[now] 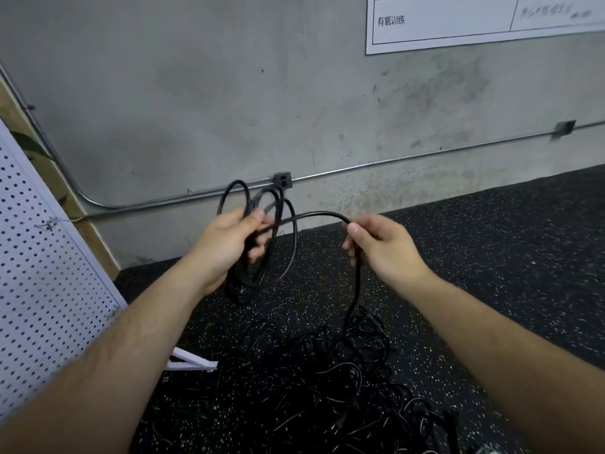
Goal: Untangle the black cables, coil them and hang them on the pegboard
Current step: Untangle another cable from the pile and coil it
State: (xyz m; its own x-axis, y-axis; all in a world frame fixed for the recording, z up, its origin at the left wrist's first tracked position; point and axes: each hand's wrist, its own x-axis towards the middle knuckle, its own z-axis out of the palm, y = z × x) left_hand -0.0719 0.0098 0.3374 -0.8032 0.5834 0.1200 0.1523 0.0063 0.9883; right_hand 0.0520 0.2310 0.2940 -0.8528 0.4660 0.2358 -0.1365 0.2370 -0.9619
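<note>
Here my left hand (229, 239) clenches a half-made coil (262, 244); my right hand (381, 245) pinches its cable (322, 213), which trails down into the floor tangle (327, 371). Next, another loop; pegboard (42, 273) waits left.

the coiled cable (324, 213) and the tangled cables (327, 371) on the floor (491, 257) were plain black. the floor was black with white flecks. the pegboard (42, 273) was white, dotted with even rows of dark holes. the wall (196, 93) was mottled grey; its sheet (458, 21) white, ruled black.
</note>
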